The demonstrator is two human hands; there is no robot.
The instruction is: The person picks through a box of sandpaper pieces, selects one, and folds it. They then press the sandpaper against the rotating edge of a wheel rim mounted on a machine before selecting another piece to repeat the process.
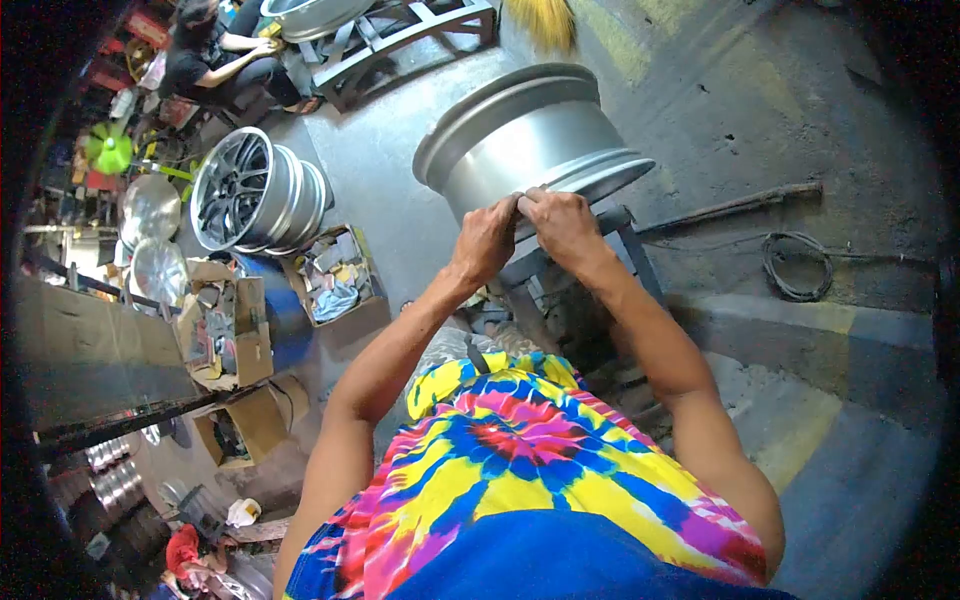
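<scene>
A bare silver wheel rim (530, 135) lies on its side in front of me, resting on a grey metal stand (634, 256). My left hand (487, 238) and my right hand (562, 229) are side by side at its near edge, knuckles up. The fingers of both are curled in, and the thumbs and forefingers nearly meet over a small dark bit. I cannot tell what they pinch there. Their fingertips overlap the rim's lower lip in this view.
Left stands a spoked wheel (238, 190) beside an open box of scraps (338, 275). Another carton (228, 335) holds dark pieces. A seated person (225, 65) works by a metal rack (400, 50) at upper left. Right are a long bar (735, 209) and coiled cable (798, 268).
</scene>
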